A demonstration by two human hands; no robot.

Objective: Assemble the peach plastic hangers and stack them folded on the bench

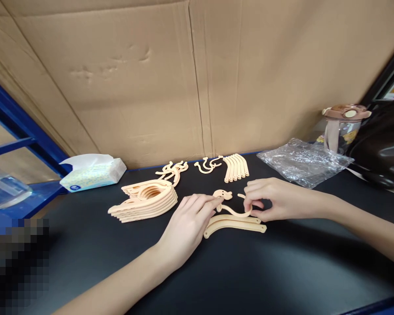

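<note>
A: Nearest stuff?
B: Two curved strips point(234, 224), side by side, middle of the worktop point(282, 267), both side edges well clear.
A: Hands?
B: Right hand point(262, 200): thumb and fingers pinching the S-shaped hook point(237, 214), just beyond the strips. Left hand point(191, 222): fingers bent over the hook's other end; can't tell if gripping or only touching.
A: Past that?
B: Animal-head piece point(226, 195) by left fingertips. Frame stack point(147, 208) toward left edge. Along far edge, left to right: tissue box point(93, 176) near far left corner, hook heap point(175, 171), loose hooks point(203, 171), strip row point(236, 168), clear bag point(302, 162), bottle point(345, 127) behind it.
</note>
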